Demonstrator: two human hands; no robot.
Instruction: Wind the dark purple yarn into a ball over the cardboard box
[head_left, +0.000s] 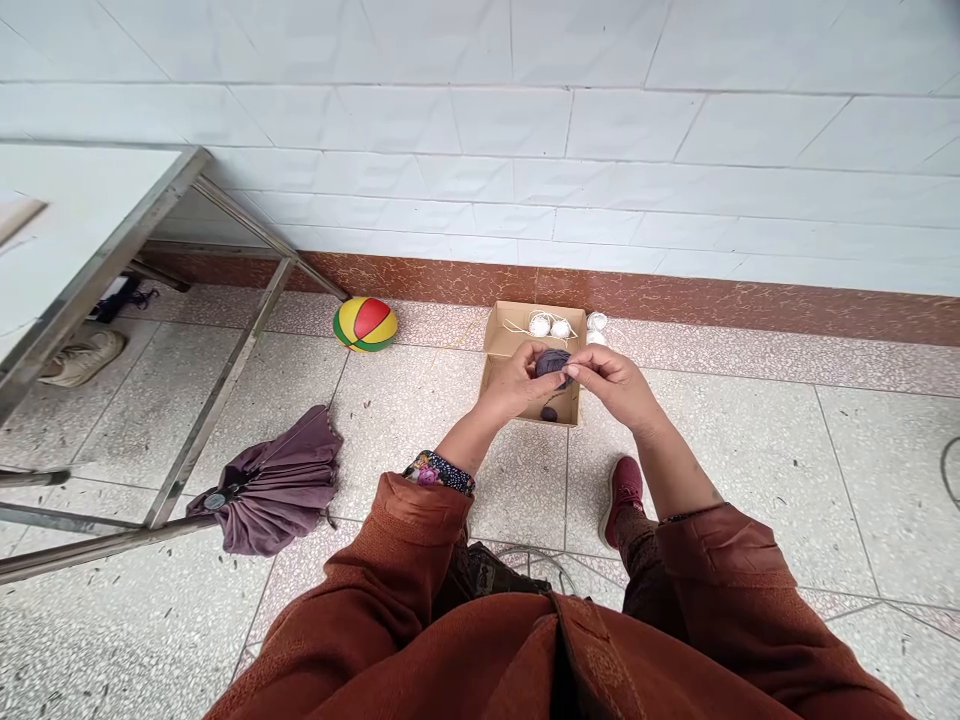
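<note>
My left hand (517,382) is closed around a dark purple ball of yarn (553,362), held above an open cardboard box (571,408). At the ball's right side, my right hand (611,382) has thumb and fingertips pinched on the yarn; the strand itself is too fine to make out clearly. Two white yarn balls (550,326) with loose ends lie in the far part of the box. In its near part is a small dark ball (549,413). More white yarn balls (596,322) sit just outside the box's right edge, partly behind my right hand.
A yellow, red and green ball (365,324) rests on the floor near the wall. To the left stands a metal-framed table (112,180), with a folded purple umbrella (281,485) by its lower bar and a shoe (86,358) beneath. My red shoe (622,495) is below my right arm.
</note>
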